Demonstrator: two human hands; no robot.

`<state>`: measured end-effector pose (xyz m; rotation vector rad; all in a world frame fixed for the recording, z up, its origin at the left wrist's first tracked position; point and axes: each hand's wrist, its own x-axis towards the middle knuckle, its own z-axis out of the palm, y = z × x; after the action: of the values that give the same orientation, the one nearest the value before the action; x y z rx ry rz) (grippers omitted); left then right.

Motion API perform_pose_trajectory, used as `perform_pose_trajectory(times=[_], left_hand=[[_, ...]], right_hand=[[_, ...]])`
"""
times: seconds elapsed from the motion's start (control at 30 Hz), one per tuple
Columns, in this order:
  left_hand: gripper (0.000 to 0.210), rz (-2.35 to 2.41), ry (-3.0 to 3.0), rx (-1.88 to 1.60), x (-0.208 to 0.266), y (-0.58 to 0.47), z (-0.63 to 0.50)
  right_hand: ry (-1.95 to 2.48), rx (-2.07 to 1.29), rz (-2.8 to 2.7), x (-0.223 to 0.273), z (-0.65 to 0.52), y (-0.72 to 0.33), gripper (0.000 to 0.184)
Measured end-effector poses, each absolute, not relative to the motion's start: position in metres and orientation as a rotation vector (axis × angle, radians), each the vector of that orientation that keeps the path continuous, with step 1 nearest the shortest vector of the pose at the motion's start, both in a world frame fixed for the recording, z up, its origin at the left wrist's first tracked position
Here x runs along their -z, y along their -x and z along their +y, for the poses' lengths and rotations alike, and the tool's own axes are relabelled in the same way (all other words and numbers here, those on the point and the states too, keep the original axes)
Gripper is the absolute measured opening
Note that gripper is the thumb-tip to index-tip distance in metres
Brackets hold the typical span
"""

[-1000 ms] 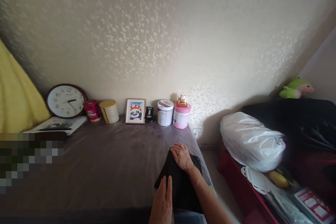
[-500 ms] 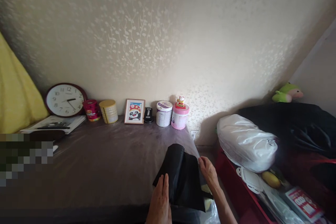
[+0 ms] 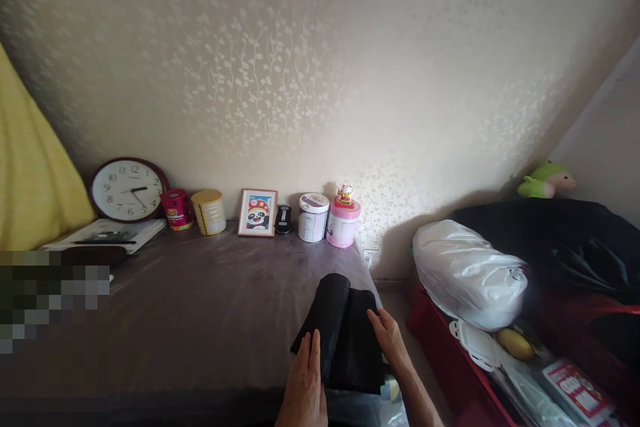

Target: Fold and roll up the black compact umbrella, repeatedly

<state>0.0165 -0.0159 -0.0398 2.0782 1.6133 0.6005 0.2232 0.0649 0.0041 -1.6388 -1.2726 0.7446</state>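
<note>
A folded black cloth point(image 3: 345, 333) lies on the grey-purple bed cover point(image 3: 210, 307), near the cover's right edge. Its long axis runs from the near edge toward the wall, leaning a little to the right as it goes away, with the far end rounded over in a soft fold. The left hand point(image 3: 306, 380) lies flat and open on the near left corner of the cloth, fingers straight and pointing away. The right hand point(image 3: 386, 340) rests on the cloth's right side, fingers loosely spread and open, touching the fabric rather than gripping it.

Beyond the cloth, along the wall, stand a pink tub point(image 3: 343, 228) with a small figurine on top, a white tub point(image 3: 313, 217), a framed panda picture point(image 3: 257, 212), a yellow tin point(image 3: 209, 211), a red tin point(image 3: 175, 209) and a round clock point(image 3: 129, 189). To the right of the cloth, off the bed, a white plastic bag point(image 3: 467, 273) sits on a red box.
</note>
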Motion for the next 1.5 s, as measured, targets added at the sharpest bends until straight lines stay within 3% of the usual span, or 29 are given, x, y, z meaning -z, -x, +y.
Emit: perform_pose_trajectory(times=[0.33,0.63,0.9,1.17,1.4,1.5], left_hand=[[0.08,1.679,-2.071,-0.449,0.024,-0.019,-0.018],[0.078,1.737,-2.084,-0.371,0.025,-0.024,-0.012],[0.06,1.667,-2.16,-0.635,0.048,-0.016,-0.012],[0.06,1.601,-2.216,-0.682,0.073,0.003,-0.01],[0.036,1.716,-2.317,-0.897,0.035,0.006,-0.015],[0.059,1.638,-2.445,-0.844,0.028,-0.005,-0.009]], right_hand=[[1.392,-0.963,-1.278,-0.045,0.069,-0.192,0.048],[1.495,-0.836,-1.362,-0.034,0.103,-0.146,0.045],[1.674,-0.773,-1.527,-0.021,0.12,-0.128,0.036],[1.568,-0.897,-1.803,-0.027,0.111,-0.119,0.018],[1.52,-0.739,-2.009,-0.038,0.097,-0.113,0.019],[1.443,-0.707,-2.084,-0.04,0.089,-0.112,0.019]])
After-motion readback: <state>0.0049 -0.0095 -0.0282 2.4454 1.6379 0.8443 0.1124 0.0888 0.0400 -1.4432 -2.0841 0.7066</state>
